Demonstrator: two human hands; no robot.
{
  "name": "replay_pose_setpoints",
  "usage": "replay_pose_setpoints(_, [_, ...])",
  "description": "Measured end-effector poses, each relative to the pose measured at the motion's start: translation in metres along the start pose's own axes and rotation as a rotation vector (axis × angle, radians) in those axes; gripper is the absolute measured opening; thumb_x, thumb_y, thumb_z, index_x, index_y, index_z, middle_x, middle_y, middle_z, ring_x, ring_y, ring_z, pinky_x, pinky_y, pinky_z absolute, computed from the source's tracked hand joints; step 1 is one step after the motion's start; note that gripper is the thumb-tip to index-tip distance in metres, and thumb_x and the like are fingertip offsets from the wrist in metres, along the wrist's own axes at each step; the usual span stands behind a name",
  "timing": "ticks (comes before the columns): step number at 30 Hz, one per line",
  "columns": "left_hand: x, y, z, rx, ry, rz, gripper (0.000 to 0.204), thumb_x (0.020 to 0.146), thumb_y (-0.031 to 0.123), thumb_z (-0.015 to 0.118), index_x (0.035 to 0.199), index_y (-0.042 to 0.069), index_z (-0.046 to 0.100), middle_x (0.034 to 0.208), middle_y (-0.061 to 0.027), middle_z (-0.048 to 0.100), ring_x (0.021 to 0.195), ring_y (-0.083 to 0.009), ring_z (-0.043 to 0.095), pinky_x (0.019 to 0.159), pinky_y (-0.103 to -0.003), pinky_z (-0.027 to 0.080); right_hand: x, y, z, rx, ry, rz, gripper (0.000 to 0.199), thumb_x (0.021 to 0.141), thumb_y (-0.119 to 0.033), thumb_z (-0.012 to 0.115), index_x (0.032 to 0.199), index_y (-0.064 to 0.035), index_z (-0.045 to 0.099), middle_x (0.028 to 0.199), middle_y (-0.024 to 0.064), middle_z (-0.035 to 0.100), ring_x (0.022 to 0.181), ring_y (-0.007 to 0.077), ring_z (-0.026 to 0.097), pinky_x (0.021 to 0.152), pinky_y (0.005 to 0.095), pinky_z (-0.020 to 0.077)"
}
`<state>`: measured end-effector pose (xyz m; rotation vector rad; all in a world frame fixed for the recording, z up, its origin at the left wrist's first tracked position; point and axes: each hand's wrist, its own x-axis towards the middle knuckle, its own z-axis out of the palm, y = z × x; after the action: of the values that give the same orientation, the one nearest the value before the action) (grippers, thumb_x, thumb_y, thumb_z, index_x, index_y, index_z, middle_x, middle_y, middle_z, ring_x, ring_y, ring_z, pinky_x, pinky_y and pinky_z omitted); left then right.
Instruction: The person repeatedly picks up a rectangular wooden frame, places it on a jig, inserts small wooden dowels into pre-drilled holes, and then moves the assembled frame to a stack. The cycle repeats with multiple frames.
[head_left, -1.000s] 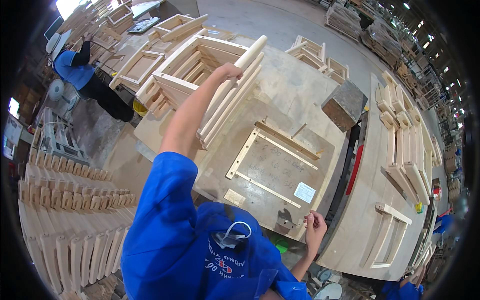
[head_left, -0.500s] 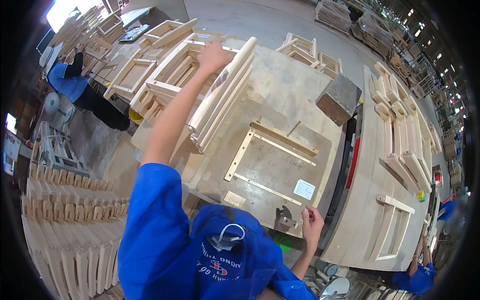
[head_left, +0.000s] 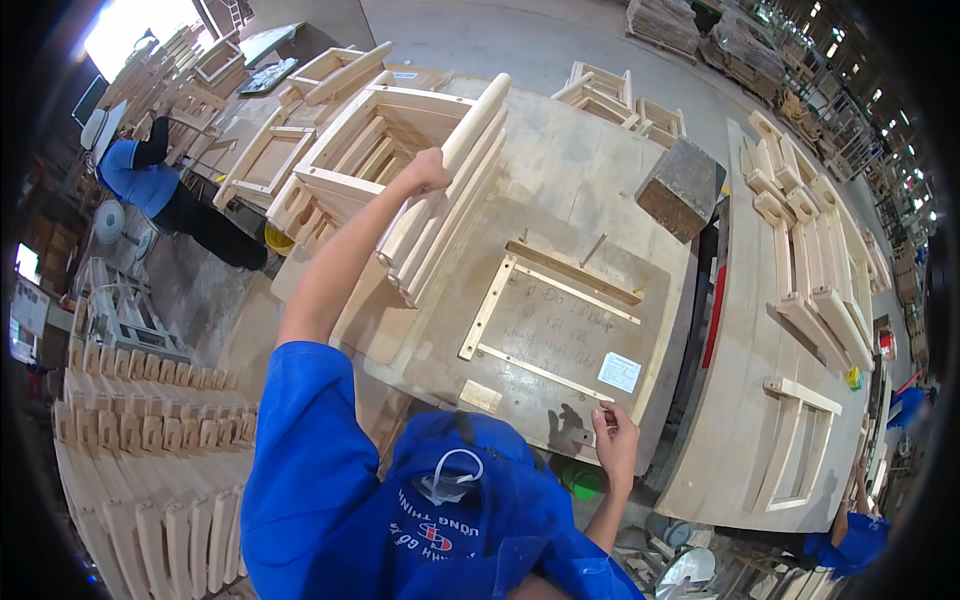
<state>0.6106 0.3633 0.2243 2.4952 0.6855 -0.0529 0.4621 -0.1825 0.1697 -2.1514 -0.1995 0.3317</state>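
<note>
My left hand (head_left: 428,172) is closed around the long rounded rail on the right side of a stack of pale wooden frames (head_left: 352,181); its fingertips are partly hidden. Near the front edge of the bench, my right hand (head_left: 617,440) hovers with fingers loosely bent and apart, nothing visible in them. Beside it lies a jig board (head_left: 520,400) with handwriting on it. Thin wooden strips (head_left: 540,374) are fixed on the board, along with a thicker wooden bar (head_left: 572,272) and upright pegs. A white paper label (head_left: 619,373) is stuck near my right hand.
A dark heavy block (head_left: 682,190) sits at the bench's right edge. Beyond a gap, another table (head_left: 720,440) holds wooden frames (head_left: 800,450). Stacked wooden parts (head_left: 160,490) stand at lower left. A person in blue (head_left: 150,175) works at far left; another person's arm shows at lower right.
My left hand has moved from the far rail of the frame stack nearer to me, onto the long right-hand rail. My right hand stays near the board's front corner. The view has shifted slightly.
</note>
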Motion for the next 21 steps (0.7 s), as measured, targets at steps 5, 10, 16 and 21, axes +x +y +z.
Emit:
replay_pose_setpoints(5, [-0.001, -0.004, -0.001, 0.023, -0.006, 0.012, 0.047, 0.067, 0.019, 0.066, 0.100, -0.012, 0.060, 0.104, -0.0314, 0.064, 0.100, -0.0384, 0.064, 0.084, -0.041, 0.051, -0.004, 0.000, -0.003, -0.024, -0.018, 0.042, 0.029, 0.090, -0.018, 0.067, 0.111, 0.0031, 0.066, 0.080, 0.0107, 0.068, 0.070, 0.0132, 0.061, 0.063, 0.0275, 0.0499])
replay_pose_setpoints(10, [-0.003, -0.003, 0.000, 0.040, 0.041, 0.031, 0.046, 0.068, 0.020, 0.066, 0.101, -0.012, 0.060, 0.105, -0.0320, 0.064, 0.102, -0.0387, 0.064, 0.085, -0.042, 0.050, -0.002, 0.000, -0.002, -0.034, -0.026, 0.035, 0.029, 0.090, -0.017, 0.066, 0.111, 0.0036, 0.066, 0.080, 0.0116, 0.068, 0.071, 0.0133, 0.062, 0.063, 0.0272, 0.0498])
replay_pose_setpoints(16, [-0.009, -0.011, -0.002, -0.071, 0.137, 0.095, 0.052, 0.075, 0.022, 0.068, 0.115, -0.010, 0.059, 0.109, -0.0285, 0.064, 0.106, -0.0342, 0.063, 0.090, -0.041, 0.049, 0.006, -0.007, 0.004, -0.082, -0.064, -0.003, 0.027, 0.090, -0.015, 0.067, 0.109, 0.0045, 0.065, 0.079, 0.0125, 0.068, 0.069, 0.0132, 0.062, 0.063, 0.0277, 0.0500])
replay_pose_setpoints(21, [-0.009, -0.070, -0.087, -0.117, 0.073, 0.570, 0.029, 0.088, 0.013, 0.056, 0.109, -0.003, 0.066, 0.101, -0.0204, 0.069, 0.097, -0.0302, 0.066, 0.088, -0.038, 0.050, 0.002, -0.008, 0.010, -0.128, -0.028, -0.028, 0.028, 0.090, -0.017, 0.067, 0.108, 0.0049, 0.065, 0.078, 0.0142, 0.068, 0.067, 0.0150, 0.063, 0.062, 0.0286, 0.0503])
